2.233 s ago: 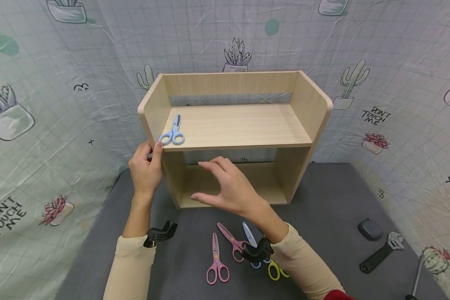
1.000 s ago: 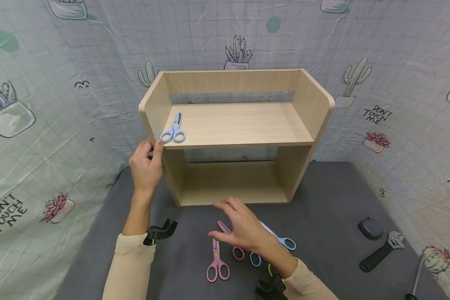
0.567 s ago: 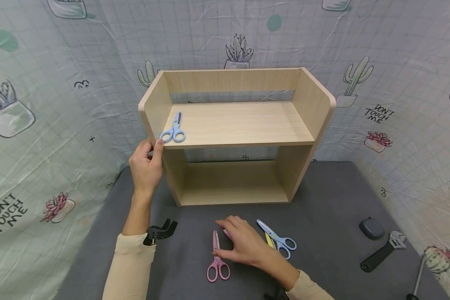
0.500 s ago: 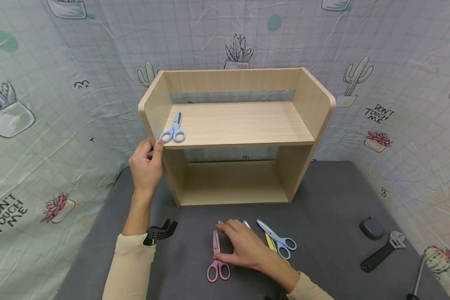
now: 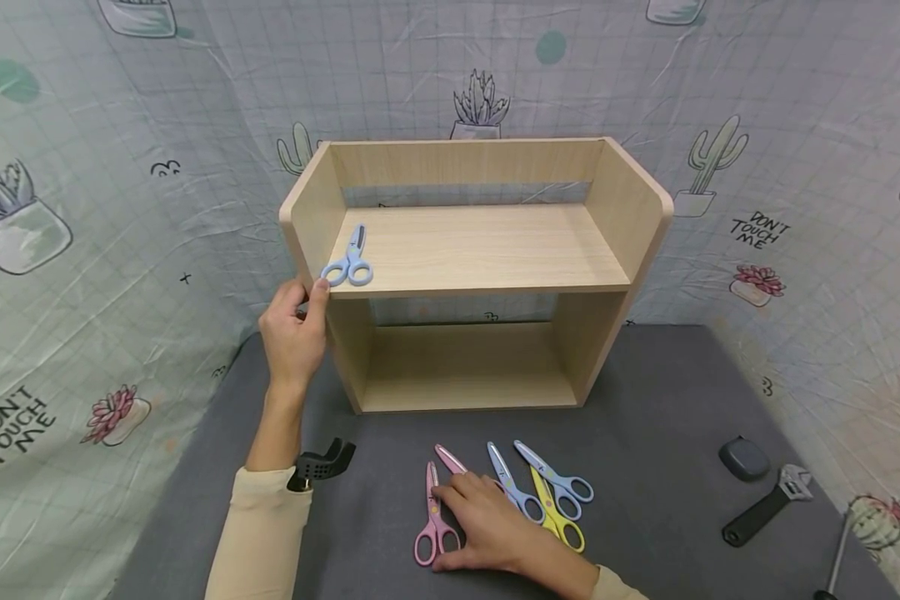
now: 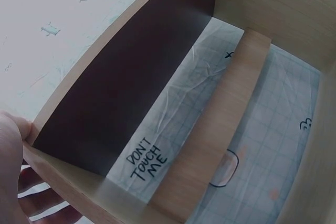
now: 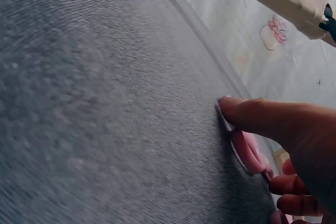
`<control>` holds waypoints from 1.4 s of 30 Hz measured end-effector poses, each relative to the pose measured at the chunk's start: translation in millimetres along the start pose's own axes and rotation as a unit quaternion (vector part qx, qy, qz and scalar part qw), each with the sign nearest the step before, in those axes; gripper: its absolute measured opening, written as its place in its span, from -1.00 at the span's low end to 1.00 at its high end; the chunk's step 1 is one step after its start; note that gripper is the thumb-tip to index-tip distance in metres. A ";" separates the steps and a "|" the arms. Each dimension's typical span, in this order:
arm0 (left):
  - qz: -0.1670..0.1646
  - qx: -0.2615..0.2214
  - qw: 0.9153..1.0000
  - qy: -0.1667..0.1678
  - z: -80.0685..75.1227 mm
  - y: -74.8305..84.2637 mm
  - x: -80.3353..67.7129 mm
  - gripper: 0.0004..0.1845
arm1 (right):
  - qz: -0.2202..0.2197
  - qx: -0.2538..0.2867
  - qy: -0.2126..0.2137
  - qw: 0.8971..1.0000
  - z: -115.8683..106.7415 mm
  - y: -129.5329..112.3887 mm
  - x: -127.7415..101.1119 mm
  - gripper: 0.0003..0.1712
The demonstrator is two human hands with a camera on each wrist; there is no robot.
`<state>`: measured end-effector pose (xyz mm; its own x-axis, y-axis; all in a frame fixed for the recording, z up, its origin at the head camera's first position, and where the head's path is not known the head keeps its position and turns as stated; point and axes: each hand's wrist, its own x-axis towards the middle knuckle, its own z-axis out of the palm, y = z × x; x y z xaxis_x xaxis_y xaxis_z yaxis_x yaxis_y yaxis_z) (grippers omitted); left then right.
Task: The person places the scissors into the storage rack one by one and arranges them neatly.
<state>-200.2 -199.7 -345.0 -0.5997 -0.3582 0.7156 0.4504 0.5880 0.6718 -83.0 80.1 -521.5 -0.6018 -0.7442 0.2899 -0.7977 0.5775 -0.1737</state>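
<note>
My left hand (image 5: 294, 337) grips the front edge of a pale wooden two-tier shelf (image 5: 465, 246) at its left side, thumb at the upper board. In the left wrist view, the left thumb (image 6: 16, 129) lies on the edge and the fingers pass behind the panel. Light-blue scissors (image 5: 354, 258) lie on the upper board near that thumb. My right hand (image 5: 491, 525) is low over the table, thumb and fingers spread beside pink scissors (image 5: 432, 500). Its thumb is by their handle, also seen as a pink loop (image 7: 249, 153). More pink scissors (image 5: 450, 458) are partly hidden under it.
Right of the right hand lie light-blue scissors (image 5: 502, 471), yellow scissors (image 5: 562, 525) and another light-blue pair (image 5: 558, 477), partly overlapping. Farther right are a dark rounded object (image 5: 744, 458), an adjustable wrench (image 5: 768, 504) and a metal rod with a dark handle (image 5: 836, 550).
My right hand has come down from in front of the shelf's lower tier to the pink scissors on the table, uncovering the blue and yellow scissors. The left hand stays on the shelf.
</note>
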 end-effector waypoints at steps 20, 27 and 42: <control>-0.001 -0.001 1.000 -0.007 -0.8 -1.0 -1.0 -0.65 | 0.001 -0.025 0.035 0.999 1.9 -5.7 -2.8 -0.40; 0.001 -0.003 1.000 -0.004 -0.8 -0.3 -1.2 -0.65 | 0.028 -0.015 0.043 0.999 2.2 -8.0 -2.2 -0.47; 0.001 -0.004 1.000 -0.007 -0.8 0.3 -0.9 -0.64 | 0.049 0.057 0.039 0.996 2.3 -14.0 -1.5 -0.51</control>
<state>-199.0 -199.8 -345.3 -0.6080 -0.3466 0.7143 0.4574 0.5825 0.6719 -71.0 72.3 -521.6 -0.6757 -0.6549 0.3384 -0.7371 0.6006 -0.3097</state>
